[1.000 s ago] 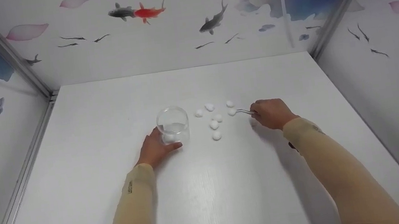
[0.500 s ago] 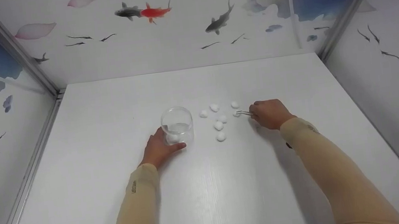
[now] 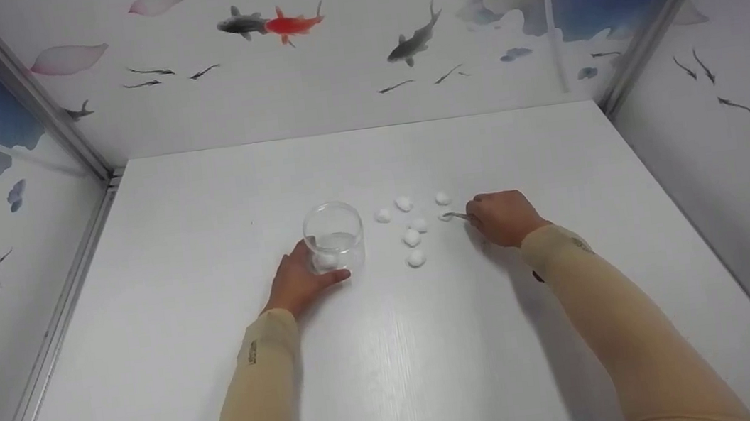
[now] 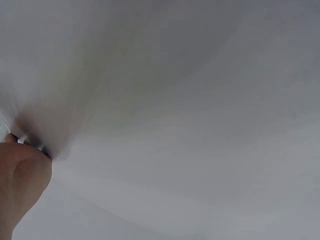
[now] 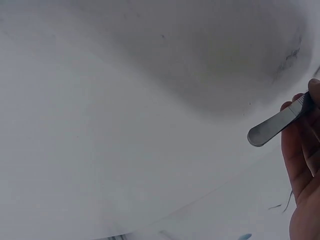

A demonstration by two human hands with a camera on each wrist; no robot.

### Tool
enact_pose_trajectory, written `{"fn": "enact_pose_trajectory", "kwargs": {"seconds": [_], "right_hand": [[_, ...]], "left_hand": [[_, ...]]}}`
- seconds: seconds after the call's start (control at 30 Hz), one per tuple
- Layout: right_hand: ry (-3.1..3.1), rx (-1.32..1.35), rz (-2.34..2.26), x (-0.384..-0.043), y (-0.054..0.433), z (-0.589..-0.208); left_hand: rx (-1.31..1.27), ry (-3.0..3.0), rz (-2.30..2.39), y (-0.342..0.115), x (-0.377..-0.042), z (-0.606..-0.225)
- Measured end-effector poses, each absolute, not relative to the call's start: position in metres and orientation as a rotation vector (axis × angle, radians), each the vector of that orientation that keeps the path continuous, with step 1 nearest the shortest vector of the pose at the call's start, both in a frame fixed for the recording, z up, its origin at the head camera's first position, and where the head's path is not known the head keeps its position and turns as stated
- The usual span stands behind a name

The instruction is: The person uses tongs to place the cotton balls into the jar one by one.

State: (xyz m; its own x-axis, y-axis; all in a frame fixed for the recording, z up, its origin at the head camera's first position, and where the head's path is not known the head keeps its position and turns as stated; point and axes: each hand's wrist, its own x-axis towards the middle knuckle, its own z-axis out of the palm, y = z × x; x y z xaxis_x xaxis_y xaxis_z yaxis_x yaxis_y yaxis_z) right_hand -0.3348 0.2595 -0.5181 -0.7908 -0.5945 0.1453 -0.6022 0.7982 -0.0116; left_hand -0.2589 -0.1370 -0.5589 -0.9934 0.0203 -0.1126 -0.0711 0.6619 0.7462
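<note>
While my right hand pinches a pair of metal tweezers, its fingers are bunched close, with the slim prongs reaching out past my knuckles. The tips touch one small white ball; whether they are squeezed together on it, I cannot tell. My left hand wraps the near left side of a clear jar, fingers around the wall and thumb laid along the front.

From my right wrist I see what the head view hides: the other end of the tweezers, a flat, smooth grey blade with a rounded tip and a ribbed patch near my thumb. From my left wrist only part of my hand shows at the edge, with the transparent wall a faint sheen beside it.

The jar stands upright, smooth and round-mouthed, and I can see white, fluffy-looking contents through its side. Between the jar and my right hand lie six more loose white balls, soft-edged like cotton and slightly uneven, scattered over a pale, faintly grained table. Plain tan sleeves cover my arms, and beyond the table rises a white back wall printed with fish.
</note>
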Motion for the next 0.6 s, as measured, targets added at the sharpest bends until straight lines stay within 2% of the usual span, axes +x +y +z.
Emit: {"fn": "enact_pose_trajectory", "kwargs": {"seconds": [0.6], "right_hand": [[-2.766,0.983,0.116,-0.321,0.269,-0.506]], "left_hand": [[-0.013,2.767,1.207,-0.136,-0.257,-0.554]]}}
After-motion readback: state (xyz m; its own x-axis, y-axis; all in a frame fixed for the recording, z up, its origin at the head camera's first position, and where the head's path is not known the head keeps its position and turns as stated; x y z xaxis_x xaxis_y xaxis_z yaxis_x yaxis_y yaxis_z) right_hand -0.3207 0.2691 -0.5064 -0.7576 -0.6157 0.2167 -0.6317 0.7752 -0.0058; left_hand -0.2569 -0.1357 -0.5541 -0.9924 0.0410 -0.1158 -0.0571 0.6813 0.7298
